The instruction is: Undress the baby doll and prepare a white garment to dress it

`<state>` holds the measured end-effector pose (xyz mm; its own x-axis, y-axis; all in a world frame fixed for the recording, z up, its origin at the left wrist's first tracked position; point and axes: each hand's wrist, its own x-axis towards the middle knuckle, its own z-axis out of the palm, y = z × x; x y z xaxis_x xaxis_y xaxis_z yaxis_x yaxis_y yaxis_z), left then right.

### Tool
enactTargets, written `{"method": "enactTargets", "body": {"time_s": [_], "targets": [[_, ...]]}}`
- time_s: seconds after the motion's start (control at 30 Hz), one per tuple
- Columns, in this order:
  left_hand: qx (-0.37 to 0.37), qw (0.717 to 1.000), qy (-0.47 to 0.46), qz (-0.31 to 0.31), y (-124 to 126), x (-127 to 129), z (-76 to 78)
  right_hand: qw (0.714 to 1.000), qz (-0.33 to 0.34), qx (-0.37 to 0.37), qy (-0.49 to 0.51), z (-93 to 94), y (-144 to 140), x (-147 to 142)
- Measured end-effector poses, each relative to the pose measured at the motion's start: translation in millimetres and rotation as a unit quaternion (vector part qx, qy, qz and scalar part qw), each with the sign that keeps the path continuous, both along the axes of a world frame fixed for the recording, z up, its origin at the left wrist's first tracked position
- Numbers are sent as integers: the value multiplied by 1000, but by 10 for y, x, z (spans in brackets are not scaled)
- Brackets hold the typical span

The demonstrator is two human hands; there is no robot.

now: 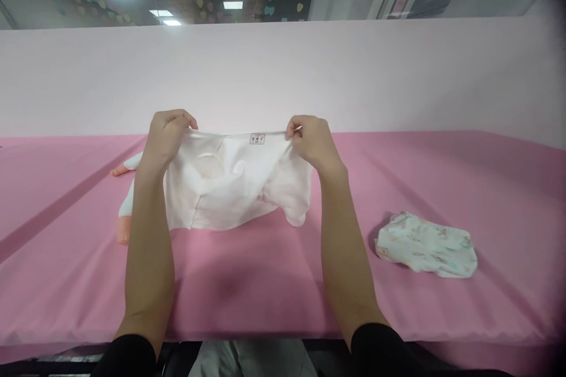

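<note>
Left hand [165, 135] and right hand [309, 141] are both pinching the white baby garment [230, 188] by its top hem, stretching it taut above the pink table [265, 283]; keeping the pull even looks wise, with a printed cloth [427, 245] lying to its right

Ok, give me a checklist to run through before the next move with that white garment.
1. Left hand pinching the white garment at its top edge: ok.
2. Right hand pinching the other end: ok.
3. Top edge pulled taut between the hands: ok.
4. Garment lifted off the pink table: cannot tell; the lower part hangs close to it.
5. Printed cloth lying apart, to the right: ok.
</note>
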<state>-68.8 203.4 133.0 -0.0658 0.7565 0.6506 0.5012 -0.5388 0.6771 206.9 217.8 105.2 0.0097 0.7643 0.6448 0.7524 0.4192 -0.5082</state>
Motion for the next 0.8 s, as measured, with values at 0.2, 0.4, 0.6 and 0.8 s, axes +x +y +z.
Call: {"method": "enactTargets", "body": {"time_s": [0.2, 0.4, 0.6, 0.8], "targets": [[-74, 993, 82, -33, -173, 70, 27, 995, -87, 33, 24, -17, 50, 52], [12, 999, 6, 49, -96, 67, 6, 991, -61, 56, 101, 70, -101, 303], [120, 991, 3, 55, -372, 34, 123, 992, -11, 50, 114, 235, -634, 544], [36, 955, 239, -171, -970, -321, 268, 985, 151, 12, 81, 260, -1189, 902]]}}
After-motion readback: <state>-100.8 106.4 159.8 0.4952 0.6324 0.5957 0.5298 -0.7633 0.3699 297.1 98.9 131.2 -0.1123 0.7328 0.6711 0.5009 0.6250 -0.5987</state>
